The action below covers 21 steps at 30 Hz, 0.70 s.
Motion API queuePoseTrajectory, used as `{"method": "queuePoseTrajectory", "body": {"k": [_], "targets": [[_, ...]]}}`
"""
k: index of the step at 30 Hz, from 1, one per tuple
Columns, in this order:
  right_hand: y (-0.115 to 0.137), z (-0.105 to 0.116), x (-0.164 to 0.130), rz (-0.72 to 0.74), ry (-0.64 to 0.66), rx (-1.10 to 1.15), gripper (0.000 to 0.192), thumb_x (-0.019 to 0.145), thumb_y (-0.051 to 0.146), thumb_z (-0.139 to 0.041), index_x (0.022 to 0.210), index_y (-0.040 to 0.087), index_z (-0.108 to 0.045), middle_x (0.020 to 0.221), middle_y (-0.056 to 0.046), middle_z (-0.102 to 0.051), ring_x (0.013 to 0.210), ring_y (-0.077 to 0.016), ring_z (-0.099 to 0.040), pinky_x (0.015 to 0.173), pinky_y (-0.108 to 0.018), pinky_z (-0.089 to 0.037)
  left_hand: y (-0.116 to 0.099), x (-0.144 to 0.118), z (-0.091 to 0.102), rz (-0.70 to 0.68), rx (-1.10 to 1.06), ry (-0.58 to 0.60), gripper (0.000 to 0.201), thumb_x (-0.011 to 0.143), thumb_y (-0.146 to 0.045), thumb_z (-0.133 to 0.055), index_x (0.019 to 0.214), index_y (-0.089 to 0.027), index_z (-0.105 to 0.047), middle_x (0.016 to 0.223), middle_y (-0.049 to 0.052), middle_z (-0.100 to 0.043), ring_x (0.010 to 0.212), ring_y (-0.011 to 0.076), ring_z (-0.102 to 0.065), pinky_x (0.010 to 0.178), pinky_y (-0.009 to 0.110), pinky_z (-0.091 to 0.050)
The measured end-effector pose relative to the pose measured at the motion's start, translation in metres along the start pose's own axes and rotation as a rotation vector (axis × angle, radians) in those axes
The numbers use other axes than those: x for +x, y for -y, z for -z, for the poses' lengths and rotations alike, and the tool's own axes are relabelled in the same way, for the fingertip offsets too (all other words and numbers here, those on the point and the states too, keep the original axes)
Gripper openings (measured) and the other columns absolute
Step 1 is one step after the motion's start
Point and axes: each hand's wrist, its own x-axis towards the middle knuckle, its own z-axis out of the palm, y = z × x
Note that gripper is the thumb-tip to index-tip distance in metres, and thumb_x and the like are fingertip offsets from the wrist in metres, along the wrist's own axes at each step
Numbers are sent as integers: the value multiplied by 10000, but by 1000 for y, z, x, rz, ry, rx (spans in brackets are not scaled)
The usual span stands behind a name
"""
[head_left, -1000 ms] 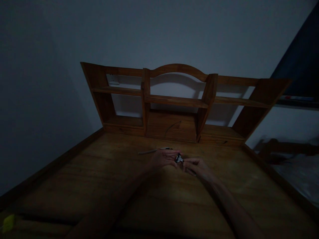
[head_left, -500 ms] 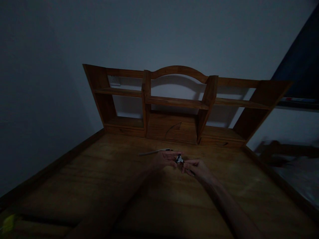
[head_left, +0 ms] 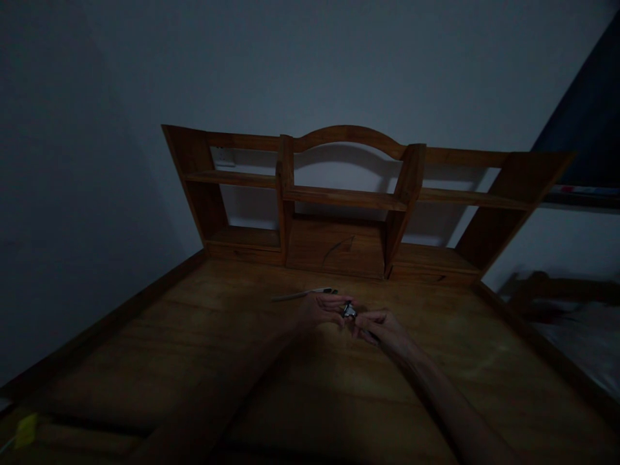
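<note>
Between my two hands is a small dark object with a shiny silver part [head_left: 349, 311]; its kind is too small and dim to make out. My left hand [head_left: 324, 310] grips it from the left, fingers stretched along its far side and thumb on the near side. From the right, my right hand [head_left: 380, 325] is closed, with its fingertips at the object's right edge. A thin dark piece pokes out below the right fingers. Just beyond my left hand, a long pale thin item [head_left: 295, 296] with a dark end lies on the wooden desk [head_left: 232, 336].
A wooden shelf unit [head_left: 346, 199] with cubbies and drawers stands along the desk's back, against the wall. Raised edges border the desk on both sides. Something yellow [head_left: 26, 431] is at the lower left. A dark blue panel [head_left: 588, 129] shows at upper right.
My hands stay almost in place around the small object. The view has shifted slightly, and the yellow thing at lower left appears a little further right.
</note>
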Motion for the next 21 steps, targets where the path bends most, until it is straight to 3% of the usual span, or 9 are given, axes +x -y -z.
{"method": "queuePoseTrajectory", "body": {"k": [10, 21], "targets": [[-6, -3, 5, 29, -84, 14, 372, 848, 419, -574, 643, 121, -661, 460, 32, -432, 416, -61, -304, 436, -234, -164, -3, -1, -6, -78, -102, 5, 603, 585, -220, -814, 1156, -160, -632, 1220, 140, -611, 1078, 282, -596, 909, 375, -459], [-9, -7, 6, -51, -40, 93, 318, 834, 442, -594, 809, 129, -644, 650, -9, -556, 480, -65, -405, 429, -198, -265, 7, 1, -3, -138, -184, -60, 512, 701, -322, -754, 1164, -146, -625, 1229, 161, -599, 1008, 242, -626, 904, 350, -446]]}}
